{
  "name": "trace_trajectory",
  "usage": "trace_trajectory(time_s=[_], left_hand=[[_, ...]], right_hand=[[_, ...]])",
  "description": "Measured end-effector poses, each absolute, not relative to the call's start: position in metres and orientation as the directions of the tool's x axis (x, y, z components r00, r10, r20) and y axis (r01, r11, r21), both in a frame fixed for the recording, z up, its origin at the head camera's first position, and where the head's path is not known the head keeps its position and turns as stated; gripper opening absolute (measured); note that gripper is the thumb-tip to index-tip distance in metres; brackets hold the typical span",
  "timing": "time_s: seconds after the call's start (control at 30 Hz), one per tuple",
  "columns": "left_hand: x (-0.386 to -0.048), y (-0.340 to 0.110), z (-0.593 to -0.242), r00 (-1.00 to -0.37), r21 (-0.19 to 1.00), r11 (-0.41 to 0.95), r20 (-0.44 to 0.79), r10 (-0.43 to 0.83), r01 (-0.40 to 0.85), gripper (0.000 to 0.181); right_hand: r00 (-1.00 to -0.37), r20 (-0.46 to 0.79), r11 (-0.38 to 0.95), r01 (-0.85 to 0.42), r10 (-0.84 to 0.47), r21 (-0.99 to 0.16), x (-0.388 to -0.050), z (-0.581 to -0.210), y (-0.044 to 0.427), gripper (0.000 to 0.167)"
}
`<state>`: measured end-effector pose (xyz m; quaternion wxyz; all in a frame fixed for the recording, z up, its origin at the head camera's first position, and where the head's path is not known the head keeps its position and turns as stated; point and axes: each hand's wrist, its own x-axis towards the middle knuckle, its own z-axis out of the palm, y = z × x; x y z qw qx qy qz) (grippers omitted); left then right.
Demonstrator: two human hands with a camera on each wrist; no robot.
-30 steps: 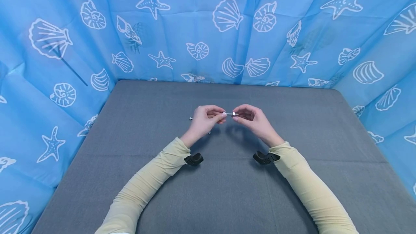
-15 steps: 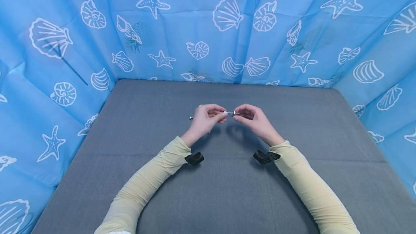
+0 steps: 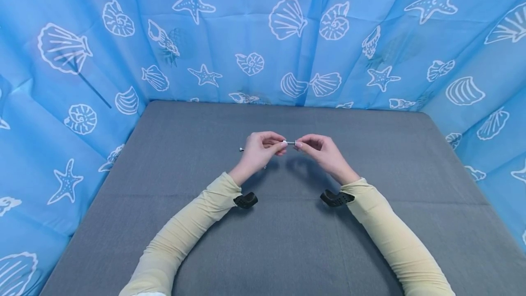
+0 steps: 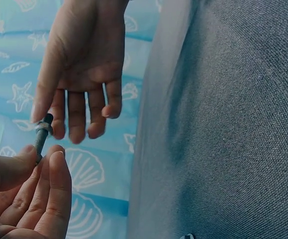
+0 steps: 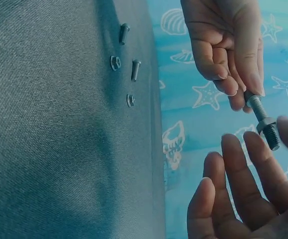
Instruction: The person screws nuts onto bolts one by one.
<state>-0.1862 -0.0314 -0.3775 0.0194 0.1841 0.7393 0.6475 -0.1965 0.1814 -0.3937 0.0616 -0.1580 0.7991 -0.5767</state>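
- Both hands are raised over the table (image 3: 263, 245), near each other, with a metal bolt (image 5: 258, 108) between them.
- The left hand (image 3: 256, 154) pinches the bolt at its head end, thumb against fingers; its other fingers curl loosely beneath.
- A hex nut (image 5: 266, 125) sits around the bolt's shaft, towards the end away from the left hand — a short stretch of thread pokes out beyond it.
- The right hand (image 3: 322, 154) has its thumb and index finger on either side of the nut, the remaining fingers spread and gently bent; whether the two tips actually grip it, I cannot tell, as the thumb is blurred in the right wrist view.
- In the head view the bolt lies roughly level, running from one hand to the other.
- On the table, near the left hand, lie an upper loose bolt (image 5: 124, 34), an upper loose nut (image 5: 115, 63), a lower loose bolt (image 5: 135, 70) and a lower loose nut (image 5: 130, 100) — all apart from one another.
- Behind the table hangs a blue curtain (image 3: 230, 35) printed with white shells and starfish.
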Motion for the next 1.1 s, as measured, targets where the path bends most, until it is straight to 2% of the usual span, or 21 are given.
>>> trace_trajectory(time_s=[0.27, 0.43, 0.63, 0.87, 1.1], left_hand=[[-0.200, -0.030, -0.400, -0.937, 0.969, 0.076, 0.206, 0.282, 0.236, 0.018], [-0.200, -0.030, -0.401, -0.936, 0.966, 0.080, 0.217, 0.277, 0.247, 0.017], [-0.200, -0.030, -0.401, -0.935, 0.968, 0.066, 0.214, 0.284, 0.242, 0.017], [-0.200, -0.030, -0.402, -0.934, 0.968, 0.064, 0.213, 0.286, 0.241, 0.017], [-0.201, -0.029, -0.402, -0.938, 0.968, 0.075, 0.209, 0.277, 0.238, 0.017]], right_hand=[[-0.932, 0.130, 0.269, -0.228, -0.339, -0.936, -0.196, -0.395, 0.181, 0.031], [-0.940, 0.070, 0.294, -0.174, -0.333, -0.940, -0.196, -0.395, 0.180, 0.031], [-0.933, 0.130, 0.256, -0.223, -0.335, -0.940, -0.196, -0.396, 0.181, 0.033], [-0.943, 0.081, 0.303, -0.184, -0.324, -0.935, -0.197, -0.394, 0.180, 0.034], [-0.931, 0.139, 0.262, -0.234, -0.337, -0.936, -0.197, -0.395, 0.181, 0.031]])
